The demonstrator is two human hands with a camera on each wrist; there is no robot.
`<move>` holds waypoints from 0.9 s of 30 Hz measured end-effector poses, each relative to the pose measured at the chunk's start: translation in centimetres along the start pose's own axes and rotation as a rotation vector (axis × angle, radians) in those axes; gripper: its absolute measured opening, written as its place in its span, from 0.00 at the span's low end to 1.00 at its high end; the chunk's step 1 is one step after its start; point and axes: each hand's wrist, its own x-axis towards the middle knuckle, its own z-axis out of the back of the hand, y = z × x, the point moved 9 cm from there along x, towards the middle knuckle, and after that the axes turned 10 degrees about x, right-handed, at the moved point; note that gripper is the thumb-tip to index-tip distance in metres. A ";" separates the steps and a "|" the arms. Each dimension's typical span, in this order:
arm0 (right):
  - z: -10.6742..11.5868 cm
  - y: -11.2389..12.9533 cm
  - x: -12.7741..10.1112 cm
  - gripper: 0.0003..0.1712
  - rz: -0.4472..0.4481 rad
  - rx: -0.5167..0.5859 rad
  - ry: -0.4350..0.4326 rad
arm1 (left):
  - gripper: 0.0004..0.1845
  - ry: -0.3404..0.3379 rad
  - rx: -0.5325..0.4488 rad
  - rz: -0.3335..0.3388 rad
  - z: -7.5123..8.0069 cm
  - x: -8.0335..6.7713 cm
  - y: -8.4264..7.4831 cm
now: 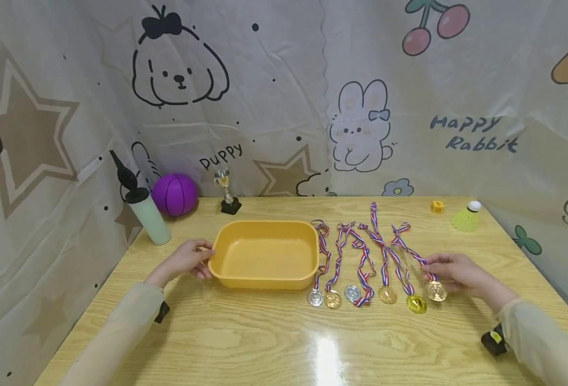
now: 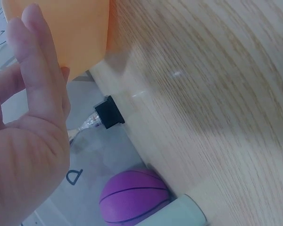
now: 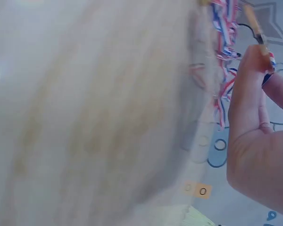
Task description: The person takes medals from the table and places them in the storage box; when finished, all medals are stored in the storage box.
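Behind 6 medals (image 1: 387,295), cloth (image 1: 284,115) reads "Puppy"; also "Happy Rabbit".

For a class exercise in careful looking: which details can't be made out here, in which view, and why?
Head: the fine design on the medal nearest the right hand, too small to read.
Left wrist: most of the cup of the trophy, hidden by the left hand.
Left wrist: one end of the pale green cylinder, cut off by the bottom edge.
Right wrist: most of the shuttlecock, cut off by the bottom edge.
Right wrist: grain of the table, blurred.
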 end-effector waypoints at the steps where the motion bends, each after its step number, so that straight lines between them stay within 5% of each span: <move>1: 0.1 0.3 -0.1 0.04 0.005 -0.001 -0.005 | 0.22 0.000 0.000 0.000 0.0 0.0 0.0; 14: -3.1 7.0 -0.4 0.08 0.129 0.061 -0.005 | 0.22 -0.006 0.002 0.013 0.0 -0.3 0.1; 27: -14.2 13.9 1.1 0.05 0.230 0.196 0.138 | 0.22 -0.025 0.011 0.004 -0.1 -0.3 -0.1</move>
